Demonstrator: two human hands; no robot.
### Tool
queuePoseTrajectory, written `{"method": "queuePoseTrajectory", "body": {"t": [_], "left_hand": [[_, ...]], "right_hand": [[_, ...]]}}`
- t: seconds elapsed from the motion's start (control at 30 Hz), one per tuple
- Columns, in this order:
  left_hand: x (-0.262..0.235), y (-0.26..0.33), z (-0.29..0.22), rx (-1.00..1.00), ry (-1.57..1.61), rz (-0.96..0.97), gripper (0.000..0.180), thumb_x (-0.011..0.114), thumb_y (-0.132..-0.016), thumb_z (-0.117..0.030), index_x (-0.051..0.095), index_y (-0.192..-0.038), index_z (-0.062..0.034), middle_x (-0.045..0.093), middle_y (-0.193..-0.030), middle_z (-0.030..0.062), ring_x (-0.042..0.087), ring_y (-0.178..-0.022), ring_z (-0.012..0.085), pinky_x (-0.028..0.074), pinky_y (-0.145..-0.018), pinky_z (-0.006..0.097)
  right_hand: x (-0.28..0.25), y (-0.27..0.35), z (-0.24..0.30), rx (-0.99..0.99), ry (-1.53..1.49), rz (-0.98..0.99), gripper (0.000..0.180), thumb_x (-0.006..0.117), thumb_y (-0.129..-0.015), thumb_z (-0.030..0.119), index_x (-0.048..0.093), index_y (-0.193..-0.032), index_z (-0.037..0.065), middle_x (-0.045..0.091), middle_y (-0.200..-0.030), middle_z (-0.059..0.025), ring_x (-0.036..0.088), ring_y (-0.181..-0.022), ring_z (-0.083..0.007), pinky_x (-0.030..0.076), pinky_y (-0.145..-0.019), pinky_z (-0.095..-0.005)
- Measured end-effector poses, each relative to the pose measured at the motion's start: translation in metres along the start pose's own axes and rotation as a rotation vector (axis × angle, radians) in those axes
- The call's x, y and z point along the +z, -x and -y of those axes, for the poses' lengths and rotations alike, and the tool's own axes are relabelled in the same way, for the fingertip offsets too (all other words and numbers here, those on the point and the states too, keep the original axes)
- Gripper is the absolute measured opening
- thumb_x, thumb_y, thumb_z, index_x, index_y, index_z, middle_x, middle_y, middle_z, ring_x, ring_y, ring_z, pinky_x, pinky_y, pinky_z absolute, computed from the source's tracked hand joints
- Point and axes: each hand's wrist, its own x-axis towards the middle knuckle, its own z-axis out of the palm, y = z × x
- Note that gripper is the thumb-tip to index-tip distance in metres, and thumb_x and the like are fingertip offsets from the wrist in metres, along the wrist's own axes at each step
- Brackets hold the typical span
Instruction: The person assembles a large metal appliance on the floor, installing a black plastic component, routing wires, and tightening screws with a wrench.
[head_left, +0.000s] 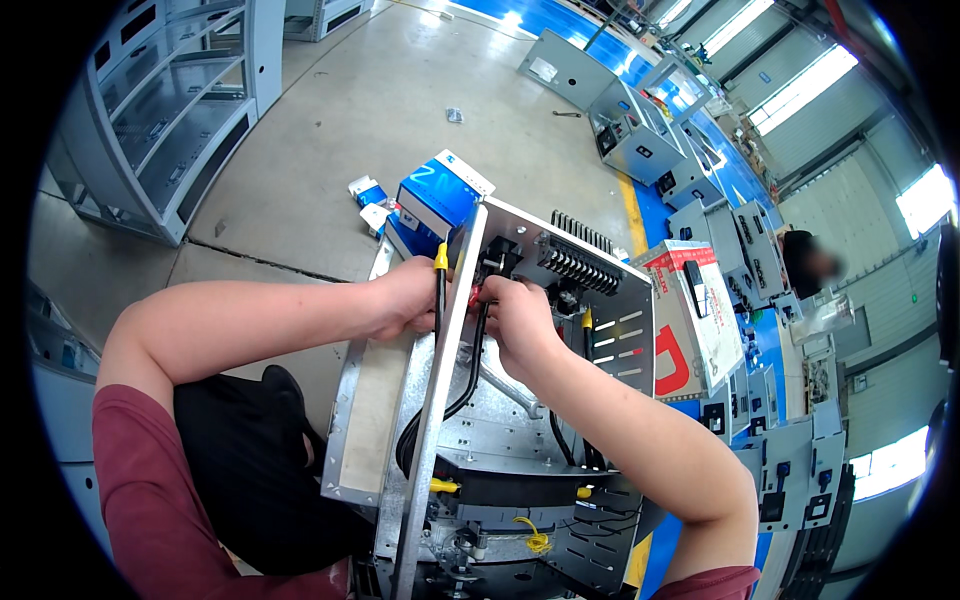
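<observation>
An open metal cabinet frame [437, 420] stands in front of me, with black cables inside. My left hand [405, 298] is at its left upright, fingers curled near the edge. The upright and a black cable with a yellow end sleeve [441, 257] partly cover those fingers. Inside the cabinet, my right hand [522, 318] is closed in a pinch beside a small red part [475, 297]. Its fingertips hide whatever they grip. From just below them a black cable [476, 370] curves down. A black ribbed terminal block [580, 264] sits on the panel beyond. A wrench [512, 388] lies below my right hand.
Blue-and-white boxes [438, 195] stand just beyond the cabinet. To its right is a red-and-white carton [695, 315] with a black object on top. A tall grey cabinet [180, 120] stands far left. More grey enclosures [645, 150] line the right, where a person [805, 262] is.
</observation>
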Motion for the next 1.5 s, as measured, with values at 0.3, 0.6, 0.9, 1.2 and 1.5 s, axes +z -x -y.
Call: {"method": "queuePoseTrajectory", "body": {"t": [0.3,0.6,0.9,1.2,1.5], "left_hand": [[-0.001,0.003,-0.001,-0.046,-0.003,-0.024,0.021,0.068,-0.102,-0.016,0.066,-0.119,-0.0036,0.067,-0.09,0.0019,0.056,-0.059,0.0075,0.031,-0.043,0.022],[0.022,0.017,0.001,0.081,0.128,-0.192,0.02,0.066,-0.105,-0.029,0.065,-0.107,-0.0087,0.064,-0.077,-0.0012,0.057,-0.058,0.0066,0.04,-0.047,0.023],[0.027,0.009,0.008,0.177,0.151,-0.226,0.014,0.064,-0.102,-0.017,0.065,-0.107,-0.0047,0.063,-0.079,0.0021,0.056,-0.061,0.0115,0.048,-0.055,0.028],[0.023,0.005,0.004,0.136,0.037,-0.205,0.011,0.064,-0.099,-0.016,0.066,-0.104,-0.0064,0.065,-0.084,0.0028,0.06,-0.069,0.0126,0.052,-0.062,0.028],[0.033,0.006,0.009,0.197,0.059,-0.266,0.024,0.066,-0.102,-0.033,0.058,-0.093,-0.0127,0.047,-0.06,-0.0041,0.039,-0.042,0.0081,0.026,-0.04,0.026]], "right_hand": [[0.002,0.008,0.01,0.088,-0.15,0.055,0.022,0.055,-0.096,0.005,0.057,-0.114,-0.009,0.064,-0.109,-0.0149,0.071,-0.091,-0.0286,0.062,-0.08,-0.042],[0.002,0.012,0.011,0.088,-0.122,0.029,0.026,0.057,-0.095,-0.001,0.053,-0.12,-0.006,0.064,-0.109,-0.0145,0.07,-0.089,-0.0251,0.064,-0.074,-0.0379],[0.003,0.012,0.011,0.081,-0.084,0.035,0.027,0.056,-0.095,0.001,0.054,-0.121,-0.005,0.066,-0.111,-0.0157,0.073,-0.089,-0.0257,0.064,-0.073,-0.0376],[0.005,0.006,0.003,0.059,-0.107,-0.033,0.014,0.058,-0.094,0.002,0.061,-0.104,-0.008,0.068,-0.09,-0.0147,0.073,-0.075,-0.025,0.061,-0.061,-0.0356],[-0.001,-0.005,-0.003,0.073,-0.098,0.04,0.021,0.057,-0.096,0.0,0.058,-0.114,-0.01,0.068,-0.099,-0.0172,0.073,-0.08,-0.0264,0.064,-0.067,-0.0386]]}}
